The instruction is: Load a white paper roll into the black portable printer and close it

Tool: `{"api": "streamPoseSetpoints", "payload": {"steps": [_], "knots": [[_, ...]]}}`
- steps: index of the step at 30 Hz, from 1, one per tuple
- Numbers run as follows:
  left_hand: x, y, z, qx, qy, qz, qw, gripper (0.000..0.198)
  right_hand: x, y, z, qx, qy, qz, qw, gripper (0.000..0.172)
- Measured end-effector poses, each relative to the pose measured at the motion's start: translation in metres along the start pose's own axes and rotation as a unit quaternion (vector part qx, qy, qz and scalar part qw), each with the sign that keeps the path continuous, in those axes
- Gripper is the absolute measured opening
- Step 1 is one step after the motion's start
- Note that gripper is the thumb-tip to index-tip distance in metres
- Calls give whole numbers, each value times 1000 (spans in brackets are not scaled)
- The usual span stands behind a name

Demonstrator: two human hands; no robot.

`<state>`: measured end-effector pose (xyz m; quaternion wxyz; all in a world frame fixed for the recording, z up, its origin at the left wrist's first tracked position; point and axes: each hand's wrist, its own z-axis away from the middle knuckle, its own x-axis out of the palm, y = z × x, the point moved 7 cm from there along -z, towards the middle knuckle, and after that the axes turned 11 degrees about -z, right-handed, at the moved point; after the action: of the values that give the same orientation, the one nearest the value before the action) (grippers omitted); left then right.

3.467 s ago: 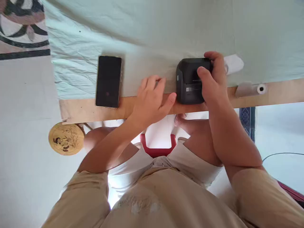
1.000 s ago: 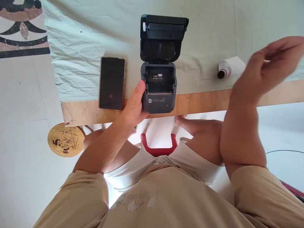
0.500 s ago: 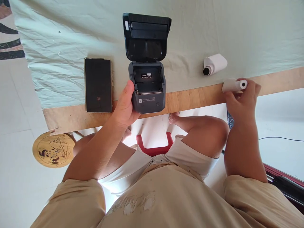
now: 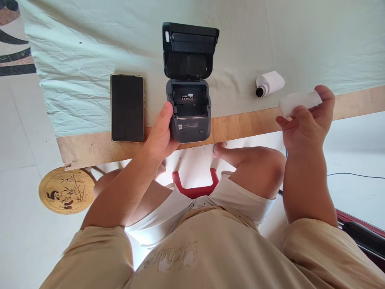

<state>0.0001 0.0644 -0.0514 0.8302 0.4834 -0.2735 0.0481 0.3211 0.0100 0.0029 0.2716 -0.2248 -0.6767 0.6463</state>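
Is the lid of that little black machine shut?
No, the lid is swung open on the black machine that the left hand holds, so its hollow inside shows.

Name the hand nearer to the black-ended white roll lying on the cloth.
Right. The right hand, holding another white roll, is just right of the black-ended roll and nearer the body. The left hand, holding the open-lidded device, is well to its left.

L hand (image 4: 160,134) partly hidden, printer (image 4: 190,105) txt unreadable
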Motion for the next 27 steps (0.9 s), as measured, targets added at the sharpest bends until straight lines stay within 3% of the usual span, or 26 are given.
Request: {"api": "streamPoseSetpoints", "payload": {"steps": [3, 6, 9, 11, 14, 19, 24, 27], "knots": [[-1, 0, 0, 0, 3, 0, 1000, 53, 43, 7, 8, 133, -55, -106, 984, 45], [1, 1, -1, -1, 1, -3, 1000, 57, 100, 21, 16, 235, -139, -145, 951, 33], [0, 2, -2, -9, 16, 2, 1000, 62, 148, 25, 17, 194, -225, -135, 945, 35], [0, 2, -3, -13, 18, 4, 1000, 62, 165, 27, 19, 149, -252, -125, 948, 40], [-1, -1, -4, -15, 10, 1, 1000, 63, 170, 29, 21, 123, -254, -110, 953, 44], [-7, -4, -4, 0, 0, -2, 1000, 64, 169, 32, 18, 150, -255, -144, 944, 55], [-9, -5, -2, 3, 11, -1, 1000, 60, 183, 38, 20, 143, -301, -150, 931, 37], [-9, -6, -1, 2, 19, 1, 1000, 58, 183, 38, 24, 87, -314, -103, 940, 45]]}}
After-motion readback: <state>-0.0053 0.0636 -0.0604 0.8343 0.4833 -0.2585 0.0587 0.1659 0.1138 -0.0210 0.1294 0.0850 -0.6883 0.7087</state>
